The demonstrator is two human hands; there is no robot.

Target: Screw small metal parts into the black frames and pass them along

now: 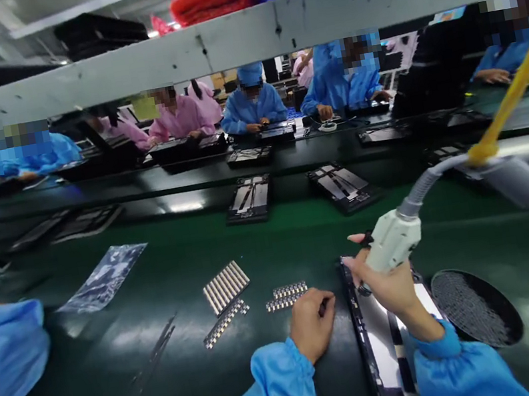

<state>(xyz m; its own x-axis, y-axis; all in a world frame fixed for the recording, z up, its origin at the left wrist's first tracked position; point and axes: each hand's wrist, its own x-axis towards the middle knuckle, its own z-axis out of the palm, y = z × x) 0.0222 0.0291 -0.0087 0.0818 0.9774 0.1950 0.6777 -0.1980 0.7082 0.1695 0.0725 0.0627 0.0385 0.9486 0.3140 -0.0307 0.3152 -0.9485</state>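
Note:
My right hand (385, 282) is wrapped round a pale electric screwdriver (393, 240) with a grey hose, held over an open black device (377, 341) lying on the green bench. My left hand (312, 322) rests on the bench just left of the device, fingers curled in; what they hold, if anything, is hidden. Both arms wear blue sleeves. Small rows of metal parts (286, 296) lie right in front of the left hand.
More metal strips (226, 287) and a clear plastic bag (103, 279) lie to the left. A round black dish of screws (476, 308) sits at the right. Open devices (249, 199) ride the conveyor beyond. A co-worker's blue sleeve (2, 357) is at far left; people work opposite.

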